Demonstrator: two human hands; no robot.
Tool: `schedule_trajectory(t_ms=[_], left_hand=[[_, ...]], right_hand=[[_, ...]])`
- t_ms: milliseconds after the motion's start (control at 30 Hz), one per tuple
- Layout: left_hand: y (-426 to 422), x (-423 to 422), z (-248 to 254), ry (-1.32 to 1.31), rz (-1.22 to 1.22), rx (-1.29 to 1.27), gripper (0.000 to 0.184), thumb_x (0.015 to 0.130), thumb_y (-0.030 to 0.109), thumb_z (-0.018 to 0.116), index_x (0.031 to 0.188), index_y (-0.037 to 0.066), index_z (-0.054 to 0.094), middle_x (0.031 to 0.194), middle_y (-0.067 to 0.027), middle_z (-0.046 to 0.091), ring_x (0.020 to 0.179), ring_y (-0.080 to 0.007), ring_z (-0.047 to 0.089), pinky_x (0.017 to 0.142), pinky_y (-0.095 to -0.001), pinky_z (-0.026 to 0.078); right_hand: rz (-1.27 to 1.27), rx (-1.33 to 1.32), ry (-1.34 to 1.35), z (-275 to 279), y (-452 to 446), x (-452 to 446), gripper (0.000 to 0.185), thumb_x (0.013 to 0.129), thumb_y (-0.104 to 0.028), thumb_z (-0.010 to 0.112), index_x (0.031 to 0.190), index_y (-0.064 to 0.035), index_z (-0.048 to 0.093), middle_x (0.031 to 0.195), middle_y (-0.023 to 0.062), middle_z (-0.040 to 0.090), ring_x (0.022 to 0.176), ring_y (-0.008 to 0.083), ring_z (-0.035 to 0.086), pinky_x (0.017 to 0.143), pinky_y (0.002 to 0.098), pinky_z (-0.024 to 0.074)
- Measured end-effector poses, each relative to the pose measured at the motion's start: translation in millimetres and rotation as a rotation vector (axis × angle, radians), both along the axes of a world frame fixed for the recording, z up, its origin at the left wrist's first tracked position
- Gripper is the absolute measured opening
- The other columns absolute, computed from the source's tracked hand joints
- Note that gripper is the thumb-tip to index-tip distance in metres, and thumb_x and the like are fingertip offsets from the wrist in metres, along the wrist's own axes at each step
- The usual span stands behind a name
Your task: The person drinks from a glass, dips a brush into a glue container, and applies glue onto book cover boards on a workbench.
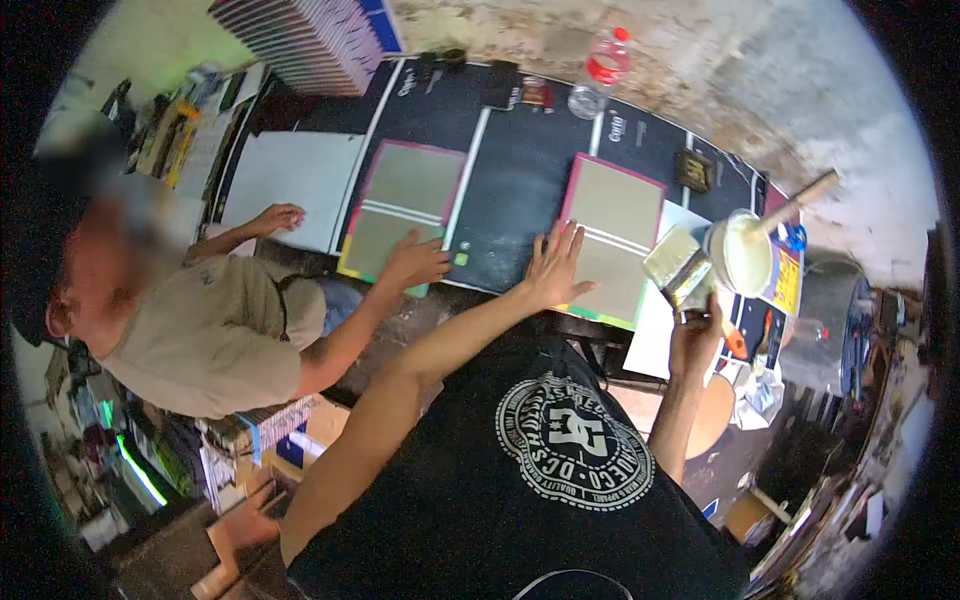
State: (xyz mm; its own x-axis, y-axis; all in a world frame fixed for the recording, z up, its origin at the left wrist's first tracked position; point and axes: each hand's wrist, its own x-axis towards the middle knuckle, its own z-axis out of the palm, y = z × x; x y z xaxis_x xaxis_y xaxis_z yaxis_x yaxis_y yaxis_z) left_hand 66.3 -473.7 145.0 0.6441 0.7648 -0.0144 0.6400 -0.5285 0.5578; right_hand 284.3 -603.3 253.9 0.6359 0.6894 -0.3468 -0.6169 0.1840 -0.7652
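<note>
My left hand (pixel 557 268) lies flat with fingers spread on the left edge of a grey-beige cover board (pixel 617 198). That board has pink, yellow and green edges and two white strips across its middle. In my right hand (pixel 697 335) is a wide paintbrush (pixel 672 254), gripped low by the metal band, its orange handle end showing below. The pale, wet-looking bristles are just right of the board, beside a tub of whitish paste (pixel 742 262). A wooden stick (pixel 800 200) leans out of the tub.
To my left a co-worker (pixel 215 330) rests a hand on a similar cover board (pixel 412 178). White sheets (pixel 292 185) lie farther left. A plastic bottle (pixel 600 75) and a tall stack of books (pixel 305 45) stand along the wall. A metal drum (pixel 825 300) is at right.
</note>
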Motion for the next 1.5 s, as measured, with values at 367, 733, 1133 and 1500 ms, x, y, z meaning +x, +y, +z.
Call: schedule_trajectory(t_ms=[367, 733, 1133, 1500], left_hand=[[79, 93, -63, 0.657, -0.102, 0.264, 0.154, 0.019, 0.061, 0.089, 0.141, -0.011, 0.029, 0.146, -0.02, 0.032, 0.139, -0.0349, 0.026, 0.112, -0.0564, 0.021], [58, 67, -38, 0.445, -0.136, 0.163, 0.112, 0.048, 0.075, 0.076, 0.126, -0.001, 0.054, 0.117, -0.0128, 0.056, 0.123, -0.0267, 0.043, 0.106, -0.0521, 0.026], [132, 179, -95, 1.234, -0.445, 0.192, 0.072, 0.063, 0.075, 0.066, 0.099, 0.013, 0.072, 0.095, -0.0037, 0.066, 0.098, -0.022, 0.056, 0.097, -0.0506, 0.03], [126, 207, -86, 1.484, -0.501, 0.209, 0.03, 0.076, 0.045, 0.073, 0.085, 0.016, 0.074, 0.076, 0.0007, 0.068, 0.078, -0.0196, 0.06, 0.089, -0.0486, 0.034]], right_hand=[[-0.239, -0.211, 0.089, -64, -141, 42, 0.04, 0.096, -0.028, 0.058, 0.126, -0.0019, 0.055, 0.119, 0.006, 0.061, 0.106, 0.0165, 0.055, 0.089, 0.0335, 0.0413], [-0.215, -0.218, -0.018, -68, -116, 98, 0.035, 0.093, -0.035, 0.062, 0.111, -0.005, 0.061, 0.103, 0.004, 0.06, 0.096, 0.0129, 0.051, 0.082, 0.0318, 0.0361], [-0.236, -0.096, -0.066, -43, -90, 79, 0.041, 0.098, -0.029, 0.053, 0.128, 0.0, 0.054, 0.123, 0.0088, 0.06, 0.111, 0.0174, 0.055, 0.093, 0.0341, 0.0422], [-0.418, -0.216, -0.046, -51, -147, 30, 0.043, 0.099, -0.028, 0.051, 0.131, -0.0001, 0.051, 0.125, 0.0085, 0.057, 0.114, 0.0178, 0.053, 0.091, 0.0329, 0.0423]])
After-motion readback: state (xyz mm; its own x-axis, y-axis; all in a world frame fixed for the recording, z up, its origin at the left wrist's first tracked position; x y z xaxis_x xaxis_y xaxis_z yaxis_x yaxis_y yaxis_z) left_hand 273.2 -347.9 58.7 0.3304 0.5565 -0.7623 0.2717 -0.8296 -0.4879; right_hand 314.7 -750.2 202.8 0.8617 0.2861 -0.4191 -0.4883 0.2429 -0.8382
